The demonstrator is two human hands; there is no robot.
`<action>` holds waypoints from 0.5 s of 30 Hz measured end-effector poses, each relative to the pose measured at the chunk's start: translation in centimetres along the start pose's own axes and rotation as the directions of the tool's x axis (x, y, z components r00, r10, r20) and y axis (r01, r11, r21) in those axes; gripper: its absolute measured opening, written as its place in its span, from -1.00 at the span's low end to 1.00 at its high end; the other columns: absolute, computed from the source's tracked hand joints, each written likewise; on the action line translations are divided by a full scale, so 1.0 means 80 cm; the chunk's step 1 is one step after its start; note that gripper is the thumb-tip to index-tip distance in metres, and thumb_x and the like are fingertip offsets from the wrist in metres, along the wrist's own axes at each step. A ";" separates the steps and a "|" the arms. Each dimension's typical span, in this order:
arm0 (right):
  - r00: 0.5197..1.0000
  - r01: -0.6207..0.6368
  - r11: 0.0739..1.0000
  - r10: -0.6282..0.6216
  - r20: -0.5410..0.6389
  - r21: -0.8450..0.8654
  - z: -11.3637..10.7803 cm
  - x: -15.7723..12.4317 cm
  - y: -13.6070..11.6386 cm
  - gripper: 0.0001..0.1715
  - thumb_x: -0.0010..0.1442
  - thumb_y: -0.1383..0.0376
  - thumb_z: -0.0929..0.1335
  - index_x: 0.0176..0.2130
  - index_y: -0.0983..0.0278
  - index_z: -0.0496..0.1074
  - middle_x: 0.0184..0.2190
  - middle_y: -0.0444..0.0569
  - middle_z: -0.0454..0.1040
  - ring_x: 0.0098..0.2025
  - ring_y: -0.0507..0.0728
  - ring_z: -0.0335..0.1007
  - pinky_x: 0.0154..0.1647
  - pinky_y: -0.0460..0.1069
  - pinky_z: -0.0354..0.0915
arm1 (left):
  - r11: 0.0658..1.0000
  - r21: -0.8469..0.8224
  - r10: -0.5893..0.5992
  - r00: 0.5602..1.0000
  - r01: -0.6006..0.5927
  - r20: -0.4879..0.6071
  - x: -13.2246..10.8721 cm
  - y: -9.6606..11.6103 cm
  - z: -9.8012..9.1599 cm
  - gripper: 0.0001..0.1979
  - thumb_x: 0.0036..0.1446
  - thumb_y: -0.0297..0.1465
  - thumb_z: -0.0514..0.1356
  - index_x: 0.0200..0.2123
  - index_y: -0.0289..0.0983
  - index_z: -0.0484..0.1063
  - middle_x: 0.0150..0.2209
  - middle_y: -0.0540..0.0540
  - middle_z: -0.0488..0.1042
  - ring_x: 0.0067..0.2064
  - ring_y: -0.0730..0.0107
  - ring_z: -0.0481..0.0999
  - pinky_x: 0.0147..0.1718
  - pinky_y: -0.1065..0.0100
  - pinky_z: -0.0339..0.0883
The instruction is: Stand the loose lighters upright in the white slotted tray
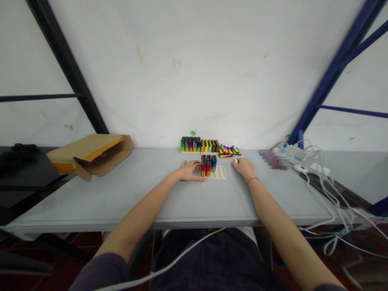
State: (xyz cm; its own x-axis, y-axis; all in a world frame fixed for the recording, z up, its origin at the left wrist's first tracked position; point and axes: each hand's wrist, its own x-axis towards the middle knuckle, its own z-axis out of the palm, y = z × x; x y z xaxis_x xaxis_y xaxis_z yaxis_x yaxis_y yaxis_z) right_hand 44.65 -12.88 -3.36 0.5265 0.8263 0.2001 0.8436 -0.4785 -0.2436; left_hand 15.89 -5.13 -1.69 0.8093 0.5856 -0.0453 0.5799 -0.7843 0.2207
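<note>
A pale tray (222, 173) with round holes lies mid-table, its left part filled with upright red and blue lighters (208, 166). My left hand (190, 170) rests at the tray's left side, fingers apart, the thumb near the front red lighter. To the right of the tray, my right hand (242, 167) is closed on the tabletop, with something small and pale at its fingertips that I cannot make out. Behind stand a full tray of multicoloured lighters (190, 144) and a group of yellow and brown ones (209, 146). Loose lighters (228, 150) lie in a pile beside them.
An open cardboard box (91, 153) sits at the table's left. On the right are a blurred purple item (274, 159), a power strip (295, 152) and tangled white cables (329, 190). A white cable crosses in front of my lap.
</note>
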 end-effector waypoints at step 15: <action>0.963 0.251 0.776 -0.138 -0.232 0.579 0.011 0.010 -0.004 -0.67 0.25 0.10 0.15 -0.16 0.26 0.28 -0.32 0.06 0.45 -0.25 0.20 0.36 -0.22 0.04 0.25 | 1.000 -0.003 -0.018 1.000 0.018 0.013 -0.002 0.003 -0.003 -0.09 0.00 0.24 0.05 0.29 -0.18 0.05 0.34 -0.23 -0.03 0.33 -0.07 -0.07 0.23 -0.15 -0.37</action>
State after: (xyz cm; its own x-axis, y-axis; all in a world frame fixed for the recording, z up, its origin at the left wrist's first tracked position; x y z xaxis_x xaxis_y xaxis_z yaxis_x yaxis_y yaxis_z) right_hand 44.71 -11.80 -3.96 0.4151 0.7927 0.4464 0.7253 0.0079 -0.6884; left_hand 15.84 -5.37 -1.38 0.7998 0.5970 -0.0620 0.5942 -0.7728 0.2231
